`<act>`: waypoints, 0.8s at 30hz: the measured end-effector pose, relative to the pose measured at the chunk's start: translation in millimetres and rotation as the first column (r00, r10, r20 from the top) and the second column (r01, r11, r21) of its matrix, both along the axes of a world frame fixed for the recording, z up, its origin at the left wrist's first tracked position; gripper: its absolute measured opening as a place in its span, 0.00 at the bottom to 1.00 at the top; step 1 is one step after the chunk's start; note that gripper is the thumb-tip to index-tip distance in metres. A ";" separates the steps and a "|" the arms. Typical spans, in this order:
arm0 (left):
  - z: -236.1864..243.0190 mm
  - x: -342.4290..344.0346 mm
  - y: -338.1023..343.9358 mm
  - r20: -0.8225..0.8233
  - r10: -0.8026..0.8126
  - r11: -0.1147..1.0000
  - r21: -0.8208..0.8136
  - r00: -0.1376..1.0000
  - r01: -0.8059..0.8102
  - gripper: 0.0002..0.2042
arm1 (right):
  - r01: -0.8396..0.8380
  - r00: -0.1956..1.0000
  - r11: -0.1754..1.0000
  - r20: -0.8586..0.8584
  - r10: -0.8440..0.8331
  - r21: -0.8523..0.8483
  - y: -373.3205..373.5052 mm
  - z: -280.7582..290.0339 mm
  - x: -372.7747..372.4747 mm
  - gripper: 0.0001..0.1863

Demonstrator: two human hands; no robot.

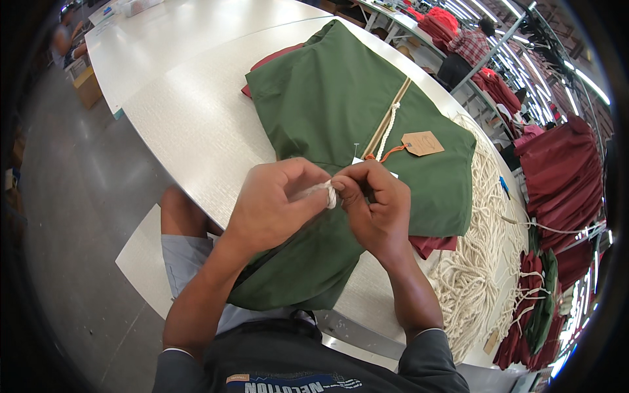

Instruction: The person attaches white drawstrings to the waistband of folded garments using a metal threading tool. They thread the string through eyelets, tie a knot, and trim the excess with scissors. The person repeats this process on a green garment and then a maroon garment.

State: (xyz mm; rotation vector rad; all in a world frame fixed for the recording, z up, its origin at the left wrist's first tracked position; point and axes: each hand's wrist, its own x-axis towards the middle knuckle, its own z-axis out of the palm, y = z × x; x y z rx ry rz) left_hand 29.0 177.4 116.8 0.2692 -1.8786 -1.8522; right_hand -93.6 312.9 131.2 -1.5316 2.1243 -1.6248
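Cream cord (331,199) in both hands (270,204) (380,208)

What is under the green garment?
Dark red fabric shows beneath the green garment at its upper-left and lower-right edges in the picture. Whether these are one piece cannot be seen; the garment covers what lies between.

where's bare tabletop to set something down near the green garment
Left of the green garment, bare pale tabletop reaches to its left edge. A smaller patch lies between the garment's near end and the right forearm. Right of the garment, piled white cords crowd it.
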 end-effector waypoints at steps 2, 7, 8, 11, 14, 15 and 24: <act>-1.5 -0.8 4.4 -0.063 0.032 0.997 0.066 0.998 -0.028 0.07 | 0.000 0.993 1.000 0.114 0.002 -0.017 0.7 -0.6 2.6 0.08; -9.4 -7.7 13.8 -0.253 0.042 0.995 0.102 0.966 -0.016 0.06 | -0.038 0.940 0.999 0.340 0.036 -0.001 2.7 0.2 5.9 0.12; -11.2 -9.1 14.2 -0.260 0.060 0.996 0.082 0.964 -0.040 0.06 | -0.046 0.933 0.999 0.357 0.041 0.008 2.6 0.5 6.1 0.12; -15.9 -10.8 14.9 -0.258 0.114 0.993 0.035 0.959 -0.109 0.05 | -0.061 0.891 0.998 0.451 0.048 0.014 1.9 1.7 6.1 0.13; -18.4 -8.6 12.8 -0.210 0.159 0.987 0.043 0.965 -0.153 0.05 | -0.108 0.823 0.994 0.561 0.090 -0.001 2.0 3.3 6.4 0.11; -18.7 -8.4 11.8 -0.195 0.163 0.986 0.073 0.967 -0.152 0.05 | -0.120 0.805 0.993 0.586 0.094 0.005 2.1 3.6 6.9 0.09; -25.2 -13.5 23.1 -0.251 0.245 0.954 0.235 0.936 -0.187 0.04 | -0.209 0.837 0.977 0.510 0.200 -0.041 0.9 -2.1 8.3 0.07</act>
